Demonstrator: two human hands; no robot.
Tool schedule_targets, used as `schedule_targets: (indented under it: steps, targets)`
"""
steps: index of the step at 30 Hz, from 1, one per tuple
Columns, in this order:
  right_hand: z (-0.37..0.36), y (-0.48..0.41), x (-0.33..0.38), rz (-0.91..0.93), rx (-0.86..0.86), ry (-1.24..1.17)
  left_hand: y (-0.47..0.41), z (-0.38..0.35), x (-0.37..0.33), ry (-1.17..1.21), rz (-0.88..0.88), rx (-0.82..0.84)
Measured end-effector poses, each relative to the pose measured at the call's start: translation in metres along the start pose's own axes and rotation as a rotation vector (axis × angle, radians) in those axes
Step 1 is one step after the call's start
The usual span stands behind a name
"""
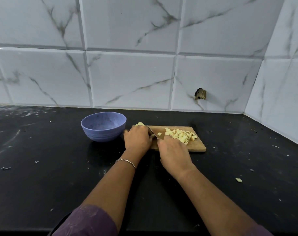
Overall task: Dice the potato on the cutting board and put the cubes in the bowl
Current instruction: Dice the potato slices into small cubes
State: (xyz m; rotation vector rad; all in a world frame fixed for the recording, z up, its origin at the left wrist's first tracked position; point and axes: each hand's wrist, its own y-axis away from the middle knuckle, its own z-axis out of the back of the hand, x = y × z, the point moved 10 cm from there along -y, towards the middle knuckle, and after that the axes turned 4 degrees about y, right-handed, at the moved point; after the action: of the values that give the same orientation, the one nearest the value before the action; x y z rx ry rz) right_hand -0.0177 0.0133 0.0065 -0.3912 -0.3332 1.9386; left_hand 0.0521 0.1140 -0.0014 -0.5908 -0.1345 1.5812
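A wooden cutting board (196, 145) lies on the black counter, with a heap of pale potato cubes (180, 135) on its right half. My left hand (137, 138) covers the board's left end and holds a remaining potato piece (140, 124), which peeks out beyond the fingers. My right hand (174, 155) grips the handle of a knife (153, 132); its blade angles up and left between the hands, beside the left fingers. One loose cube lies just right of the blade. A blue bowl (103, 128) stands left of the board and looks empty.
The black counter (42, 167) carries small white scraps, and a stray potato bit (238, 180) lies at the right. Marble-look tiled walls (127, 65) close the back and the right side, with a dark hole in the tile (200, 94) behind the board.
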Motion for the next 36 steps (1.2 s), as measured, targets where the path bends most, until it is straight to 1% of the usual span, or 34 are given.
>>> schedule_targets:
  steps: [6, 16, 20, 22, 25, 27, 36]
  targets:
    - [-0.001, -0.001, -0.007, -0.04, -0.013, -0.031, 0.002, 0.002, -0.001, 0.001, 0.0, -0.005]
    - [-0.001, 0.0, -0.042, -0.192, -0.011, -0.1, 0.0, -0.003, -0.002, 0.03, -0.013, 0.0]
    - [-0.002, 0.0, -0.047, -0.213, -0.015, -0.11, 0.001, -0.002, -0.002, 0.042, -0.015, -0.004]
    - [-0.001, 0.0, -0.049, -0.224, -0.044, -0.132, 0.001, -0.001, -0.002, 0.052, -0.009, -0.009]
    - [0.004, 0.001, -0.046, -0.217, -0.106, -0.256, 0.001, -0.001, -0.002, 0.052, 0.0, 0.003]
    - [0.005, 0.001, -0.04, -0.201, -0.114, -0.316, 0.001, -0.001, -0.002, 0.051, 0.003, 0.01]
    - [-0.005, 0.001, -0.03, -0.158, -0.039, -0.314, 0.001, -0.001, -0.002, 0.047, 0.004, 0.02]
